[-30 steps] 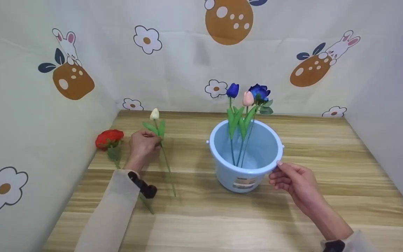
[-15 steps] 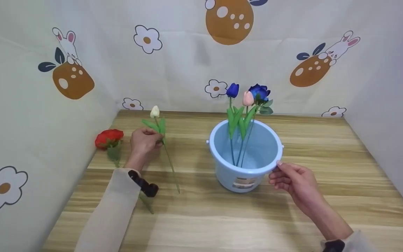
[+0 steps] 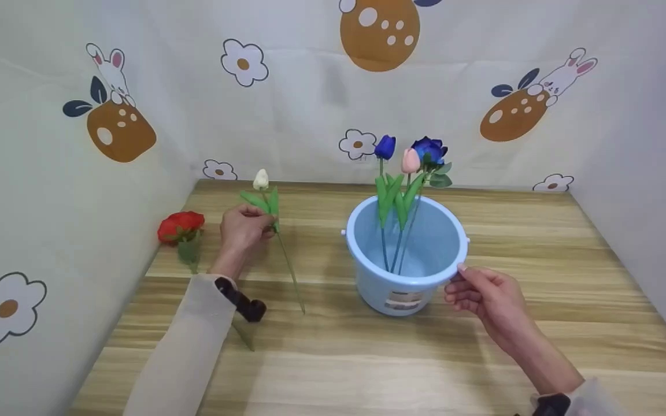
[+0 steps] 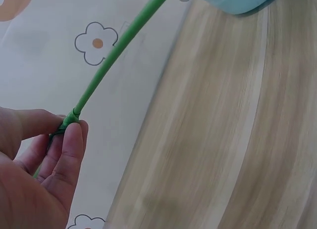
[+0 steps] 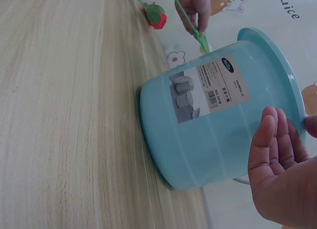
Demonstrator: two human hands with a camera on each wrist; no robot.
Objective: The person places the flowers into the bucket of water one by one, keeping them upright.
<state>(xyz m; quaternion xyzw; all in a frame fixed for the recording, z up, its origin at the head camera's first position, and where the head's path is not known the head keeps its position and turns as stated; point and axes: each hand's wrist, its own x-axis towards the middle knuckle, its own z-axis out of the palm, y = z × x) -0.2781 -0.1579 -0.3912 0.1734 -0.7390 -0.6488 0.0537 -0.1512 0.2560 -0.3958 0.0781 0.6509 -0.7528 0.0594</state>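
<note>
Across it comes: we see the left hand (image 3: 243, 228) carry the white tulip (image 3: 261, 179) rightward and a touch higher in the head view than a second ago. We watch the stem (image 3: 291, 268) slant more, its lower tip now nearer the blue bucket (image 3: 405, 281), while the left sleeve (image 3: 185, 329) follows, nudged slightly right too.

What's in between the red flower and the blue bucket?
In the head view, the left hand is between the red flower and the blue bucket, pinching the white tulip by its stem; from the tulip to the bucket, just wooden tabletop shows.
</note>
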